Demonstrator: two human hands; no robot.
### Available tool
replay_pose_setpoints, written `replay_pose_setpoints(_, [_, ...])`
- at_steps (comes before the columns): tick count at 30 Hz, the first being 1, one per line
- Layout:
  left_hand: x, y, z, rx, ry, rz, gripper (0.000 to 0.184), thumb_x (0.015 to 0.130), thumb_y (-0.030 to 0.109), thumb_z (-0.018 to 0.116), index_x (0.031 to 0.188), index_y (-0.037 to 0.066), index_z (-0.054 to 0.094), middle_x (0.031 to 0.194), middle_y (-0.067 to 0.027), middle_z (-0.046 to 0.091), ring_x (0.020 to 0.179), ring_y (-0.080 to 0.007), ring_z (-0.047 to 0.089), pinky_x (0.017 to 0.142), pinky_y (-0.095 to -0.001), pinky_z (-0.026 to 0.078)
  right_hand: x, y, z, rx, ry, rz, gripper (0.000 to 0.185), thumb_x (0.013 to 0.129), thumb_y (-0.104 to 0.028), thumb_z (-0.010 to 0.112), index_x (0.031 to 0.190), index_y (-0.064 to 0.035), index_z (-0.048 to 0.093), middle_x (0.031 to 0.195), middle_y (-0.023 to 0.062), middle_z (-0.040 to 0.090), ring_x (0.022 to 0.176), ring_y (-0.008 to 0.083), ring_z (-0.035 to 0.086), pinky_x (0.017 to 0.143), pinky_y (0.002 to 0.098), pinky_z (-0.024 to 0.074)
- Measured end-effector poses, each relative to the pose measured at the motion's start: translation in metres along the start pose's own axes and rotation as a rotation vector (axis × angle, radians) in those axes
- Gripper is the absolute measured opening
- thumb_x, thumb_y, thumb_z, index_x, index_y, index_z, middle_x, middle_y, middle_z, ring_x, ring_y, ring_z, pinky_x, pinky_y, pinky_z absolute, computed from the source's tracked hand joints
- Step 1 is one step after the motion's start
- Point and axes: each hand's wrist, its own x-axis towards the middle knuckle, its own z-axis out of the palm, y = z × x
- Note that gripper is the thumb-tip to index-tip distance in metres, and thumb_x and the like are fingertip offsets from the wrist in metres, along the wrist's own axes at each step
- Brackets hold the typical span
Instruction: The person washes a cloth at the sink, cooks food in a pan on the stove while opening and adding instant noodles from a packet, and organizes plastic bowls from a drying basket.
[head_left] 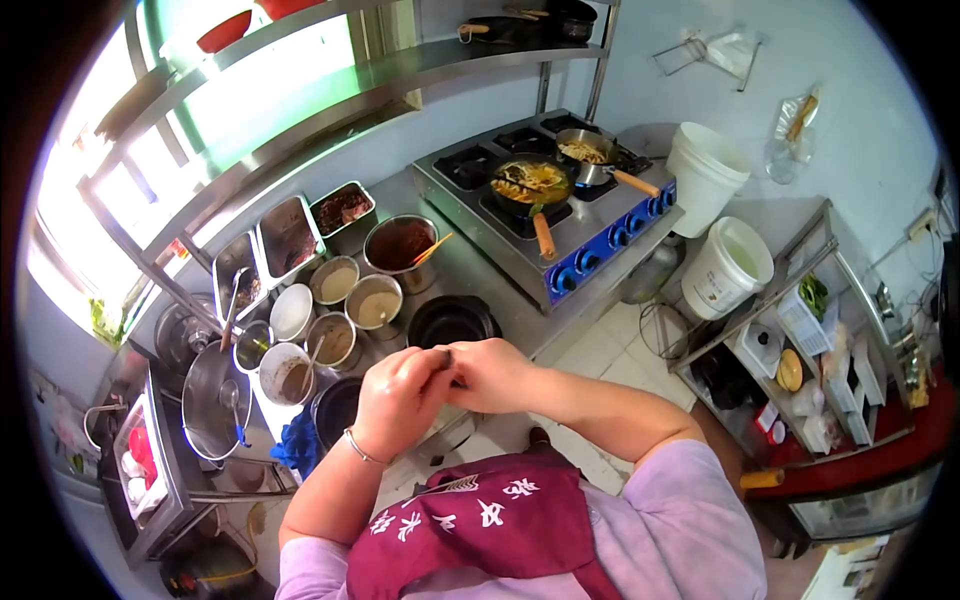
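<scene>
My left hand, with a bracelet at its wrist, meets my right hand in front of my apron. The fingers of both are curled together. Something small and dark shows between them, too hidden to name. Just beyond the hands sits a black bowl on the steel counter. Another dark pot stands beside my left hand, partly covered by it.
Metal tubs of seasoning and a pot of red sauce crowd the counter. On the gas stove, a pan of food and a saucepan have handles jutting toward me. White buckets stand right of it.
</scene>
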Motion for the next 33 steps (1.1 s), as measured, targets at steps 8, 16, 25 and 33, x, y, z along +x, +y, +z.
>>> replay_pose_setpoints(8, [0.076,0.0,0.059,-0.159,0.078,-0.234,0.032,0.076,0.003,0.064,0.107,0.001,0.058,0.071,-0.0019,0.055,0.058,-0.009,0.05,0.054,-0.0221,0.043,-0.067,0.151,-0.176,0.6,0.744,0.328,0.004,0.093,-0.01,0.046,0.091,-0.0087,0.049,0.069,0.0011,0.054,0.054,0.0049,0.05,0.048,0.0179,0.0401])
replay_pose_setpoints(16, [0.112,-0.061,0.105,-0.177,0.194,-0.549,0.012,0.086,0.005,0.054,0.095,0.0,0.06,0.068,0.0003,0.052,0.059,-0.0059,0.045,0.055,-0.0205,0.038,-0.057,0.304,-0.185,0.854,0.68,0.467,0.004,0.089,-0.01,0.054,0.09,-0.0062,0.052,0.073,0.0037,0.058,0.057,0.0075,0.054,0.048,0.019,0.0411])
replay_pose_setpoints(25, [0.129,-0.12,0.094,-0.289,0.21,-0.804,0.012,0.089,0.008,0.051,0.096,0.003,0.06,0.071,0.0028,0.054,0.062,-0.0034,0.047,0.054,-0.0179,0.036,-0.031,0.346,-0.196,0.902,0.98,0.32,0.007,0.091,-0.009,0.051,0.094,-0.0026,0.052,0.076,0.0058,0.058,0.062,0.0106,0.055,0.055,0.0222,0.0444])
replay_pose_setpoints(33, [0.213,-0.244,0.132,-0.493,0.109,-0.981,0.022,0.086,0.016,0.053,0.102,0.001,0.058,0.076,-0.0018,0.056,0.057,-0.0065,0.047,0.05,-0.0204,0.039,-0.048,0.327,-0.208,0.656,0.842,0.43,0.003,0.09,-0.01,0.052,0.09,-0.0071,0.052,0.07,0.0025,0.056,0.055,0.006,0.051,0.047,0.0175,0.0381])
